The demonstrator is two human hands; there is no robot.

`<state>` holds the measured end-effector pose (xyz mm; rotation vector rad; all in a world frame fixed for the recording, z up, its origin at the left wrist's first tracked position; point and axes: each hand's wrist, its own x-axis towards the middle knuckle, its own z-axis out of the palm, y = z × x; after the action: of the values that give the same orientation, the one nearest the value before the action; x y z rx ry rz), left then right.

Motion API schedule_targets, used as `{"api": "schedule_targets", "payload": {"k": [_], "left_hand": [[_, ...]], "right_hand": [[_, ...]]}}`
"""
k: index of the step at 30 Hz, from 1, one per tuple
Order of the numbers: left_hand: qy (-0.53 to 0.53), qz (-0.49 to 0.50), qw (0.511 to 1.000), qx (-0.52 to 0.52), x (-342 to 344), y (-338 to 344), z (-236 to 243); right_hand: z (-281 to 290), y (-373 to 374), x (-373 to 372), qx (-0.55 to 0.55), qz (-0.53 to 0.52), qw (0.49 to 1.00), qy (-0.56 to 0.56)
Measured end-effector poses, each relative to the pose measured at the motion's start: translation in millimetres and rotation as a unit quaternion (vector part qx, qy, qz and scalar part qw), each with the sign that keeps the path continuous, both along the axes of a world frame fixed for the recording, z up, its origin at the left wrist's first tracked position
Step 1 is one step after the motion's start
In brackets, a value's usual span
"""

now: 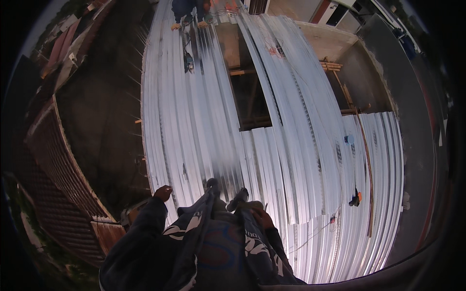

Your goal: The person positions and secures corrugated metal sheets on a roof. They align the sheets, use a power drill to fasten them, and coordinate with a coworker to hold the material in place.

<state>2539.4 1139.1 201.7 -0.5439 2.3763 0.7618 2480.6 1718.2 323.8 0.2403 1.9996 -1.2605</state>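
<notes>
At the lower middle of the head view, my left hand hangs out past my dark sleeve above corrugated silver metal sheets, its fingers loosely bent and apart, with nothing visible in them. My right hand is low at my right side beside my loose dark garment; its fingers are largely hidden, so what it holds, if anything, is unclear. My feet stand on the sheets between the hands.
A co-worker bends over the far sheets near a tool. Dark openings interrupt the roof; a drop lies along the left edge. A long pole, an orange-black tool, a blue object and cables lie rightward.
</notes>
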Motion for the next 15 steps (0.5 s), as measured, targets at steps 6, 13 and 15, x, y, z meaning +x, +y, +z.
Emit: {"api": "schedule_targets", "payload": {"k": [6,13,15], "left_hand": [[0.017,-0.032,0.999,0.037,-15,37,-7],[0.049,-0.005,0.998,0.029,-25,48,-21],[0.046,0.004,0.998,0.033,-30,57,-14]], "right_hand": [[-28,24,-16,-0.117,0.001,0.992,0.044],[-18,24,-50,-0.062,0.029,0.998,0.011],[-18,30,-55,-0.045,0.022,0.999,0.011]]}}
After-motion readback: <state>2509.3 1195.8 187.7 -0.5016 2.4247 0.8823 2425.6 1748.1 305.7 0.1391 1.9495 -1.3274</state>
